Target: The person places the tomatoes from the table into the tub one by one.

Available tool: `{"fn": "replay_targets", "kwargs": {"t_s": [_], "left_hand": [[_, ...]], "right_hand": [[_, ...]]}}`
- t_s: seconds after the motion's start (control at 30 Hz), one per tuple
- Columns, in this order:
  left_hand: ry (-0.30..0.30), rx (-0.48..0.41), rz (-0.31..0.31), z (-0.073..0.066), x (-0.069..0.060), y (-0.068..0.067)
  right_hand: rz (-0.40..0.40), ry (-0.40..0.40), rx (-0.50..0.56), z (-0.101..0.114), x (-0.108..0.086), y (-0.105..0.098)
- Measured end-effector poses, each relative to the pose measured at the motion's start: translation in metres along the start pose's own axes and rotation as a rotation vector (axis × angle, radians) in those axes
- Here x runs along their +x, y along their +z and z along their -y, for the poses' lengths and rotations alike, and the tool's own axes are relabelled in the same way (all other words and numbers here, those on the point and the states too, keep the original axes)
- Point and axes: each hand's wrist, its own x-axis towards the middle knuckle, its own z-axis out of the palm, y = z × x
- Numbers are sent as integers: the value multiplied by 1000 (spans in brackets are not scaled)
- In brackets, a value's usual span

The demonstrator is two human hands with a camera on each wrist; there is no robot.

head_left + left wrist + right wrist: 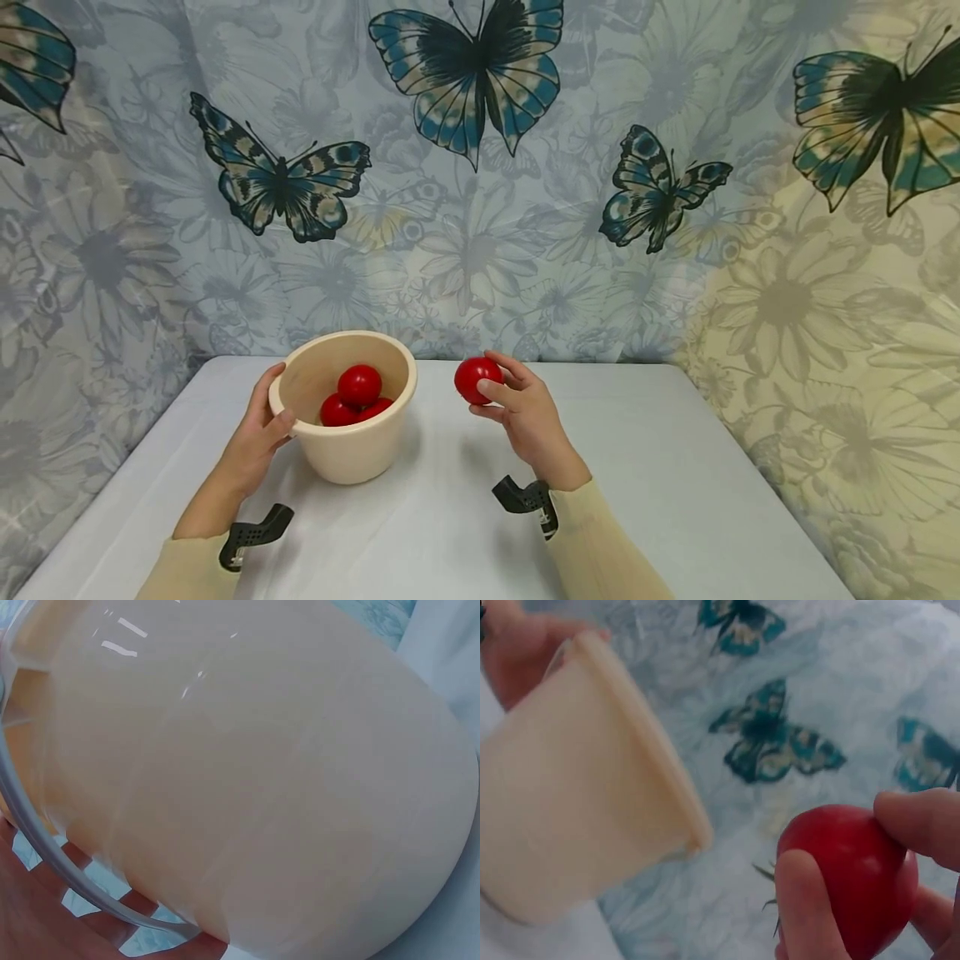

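Observation:
On the left of the head view stands a cream plastic bucket [348,458], its mouth leaning towards me. My left hand [257,437] grips its left rim, thumb at the front. The left wrist view is filled by the bucket's wall [285,772], with a thin grey handle [79,881] curving by my fingers. Three red tomatoes [360,385] show inside, piled together. Right of the bucket, my right hand [534,417] holds another tomato [471,379] above the table between thumb and fingers. Green leaf tips stick out from this tomato [855,870] in the right wrist view.
A white-covered table [660,467] lies beneath both hands. Behind it hangs a blue-grey cloth [472,275] printed with flowers and butterflies, which continues down both sides. Black straps [525,496] circle both wrists over cream sleeves.

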Motion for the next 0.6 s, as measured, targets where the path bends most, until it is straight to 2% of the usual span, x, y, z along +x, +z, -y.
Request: {"fn": "replay_targets", "kwargs": {"t_s": [0.23, 0.6], "left_hand": [[-9, 11, -17, 1, 0, 1], [-6, 2, -10, 2, 1, 1]], "right_hand": [[77, -52, -76, 29, -6, 29], [217, -106, -182, 70, 11, 68]]}}
